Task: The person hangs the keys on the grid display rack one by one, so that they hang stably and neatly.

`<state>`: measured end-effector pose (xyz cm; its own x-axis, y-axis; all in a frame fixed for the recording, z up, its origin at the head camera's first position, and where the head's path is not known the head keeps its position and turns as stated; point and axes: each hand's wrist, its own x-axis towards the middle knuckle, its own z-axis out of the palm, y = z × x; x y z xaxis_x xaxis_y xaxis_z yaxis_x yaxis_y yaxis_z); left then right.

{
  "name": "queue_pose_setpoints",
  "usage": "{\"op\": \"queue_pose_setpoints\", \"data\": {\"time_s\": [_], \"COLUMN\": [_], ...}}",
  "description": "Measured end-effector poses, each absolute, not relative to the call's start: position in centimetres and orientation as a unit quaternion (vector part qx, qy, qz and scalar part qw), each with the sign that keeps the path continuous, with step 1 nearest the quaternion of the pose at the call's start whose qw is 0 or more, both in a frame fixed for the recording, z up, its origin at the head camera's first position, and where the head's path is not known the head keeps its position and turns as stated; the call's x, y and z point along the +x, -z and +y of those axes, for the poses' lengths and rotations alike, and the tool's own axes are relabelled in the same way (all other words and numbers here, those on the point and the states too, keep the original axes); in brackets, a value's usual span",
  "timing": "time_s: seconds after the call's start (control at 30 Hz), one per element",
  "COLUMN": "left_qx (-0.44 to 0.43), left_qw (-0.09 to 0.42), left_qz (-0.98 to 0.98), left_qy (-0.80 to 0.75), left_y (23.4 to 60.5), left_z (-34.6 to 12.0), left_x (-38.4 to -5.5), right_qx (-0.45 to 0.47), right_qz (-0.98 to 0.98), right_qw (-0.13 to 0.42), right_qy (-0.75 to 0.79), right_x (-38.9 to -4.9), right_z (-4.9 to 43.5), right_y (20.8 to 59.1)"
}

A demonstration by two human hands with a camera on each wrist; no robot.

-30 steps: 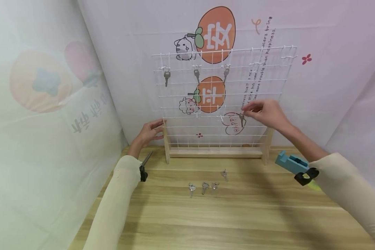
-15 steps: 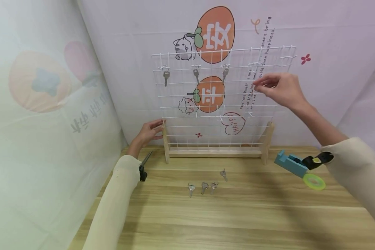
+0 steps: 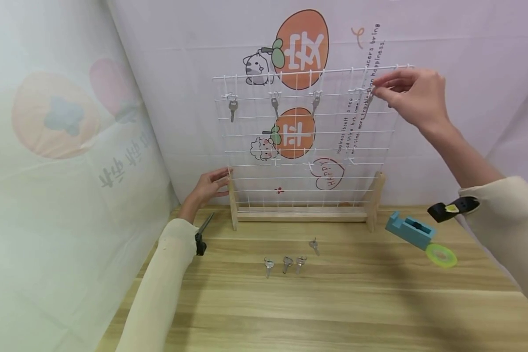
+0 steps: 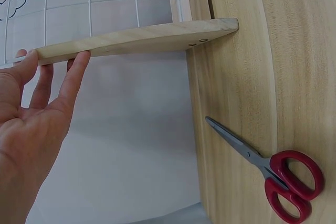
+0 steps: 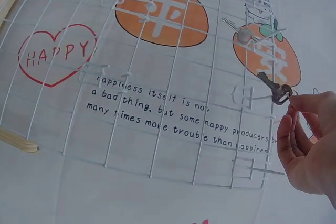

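Observation:
My right hand (image 3: 415, 98) pinches a key (image 5: 274, 86) by its ring between thumb and forefinger. The key hangs beside the white wire rack (image 3: 308, 132), near a hook (image 5: 252, 97) in its upper right part. On the left, thumb and fingers of my left hand (image 4: 39, 108) hold the wooden side post (image 4: 131, 40) of the rack from both sides. Three keys hang from the upper row of hooks: a left one (image 3: 233, 110), a middle one (image 3: 275, 105) and a right one (image 3: 316, 102).
Several loose keys, including one (image 3: 269, 266) at the left, lie on the wooden table (image 3: 264, 313) before the rack. A blue tape dispenser (image 3: 410, 230) and a yellow-green tape roll (image 3: 441, 255) lie at right. Red-handled scissors (image 4: 268, 171) lie near my left wrist.
My right hand has risen and moved right with the key, from the rack's lower right part to near its top right. My left hand has stayed on the post.

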<state>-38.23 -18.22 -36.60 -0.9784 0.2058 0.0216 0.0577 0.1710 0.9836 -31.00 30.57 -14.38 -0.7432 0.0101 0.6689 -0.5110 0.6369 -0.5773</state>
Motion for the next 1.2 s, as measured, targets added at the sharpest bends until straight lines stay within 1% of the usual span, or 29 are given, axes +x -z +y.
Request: {"op": "queue_pose_setpoints", "data": {"time_s": [0.17,0.4,0.57,0.93,1.2], "left_qx": [0.084,0.092,0.096,0.104,0.103], "left_qw": [0.063,0.069,0.064,0.064,0.061], "left_qz": [0.76,0.755,0.757,0.748,0.746], "left_qy": [-0.641,-0.646,-0.643,-0.653,-0.655], "left_y": [36.6,36.6,36.6,36.8,36.8], "left_z": [-18.3,-18.3,-18.3,-18.5,-18.5], "left_x": [-38.2,-38.1,-38.0,-38.1,-38.2], "right_qx": [0.13,0.135,0.136,0.143,0.157], "right_qz": [-0.849,-0.854,-0.854,-0.85,-0.863], "right_qw": [0.311,0.314,0.314,0.313,0.315], "right_qy": [-0.407,-0.392,-0.393,-0.399,-0.362], "right_x": [-32.0,-33.5,-33.8,-32.6,-31.0], "right_z": [30.2,29.8,29.8,30.4,30.8], "right_y": [14.3,14.8,14.9,15.4,16.9]}}
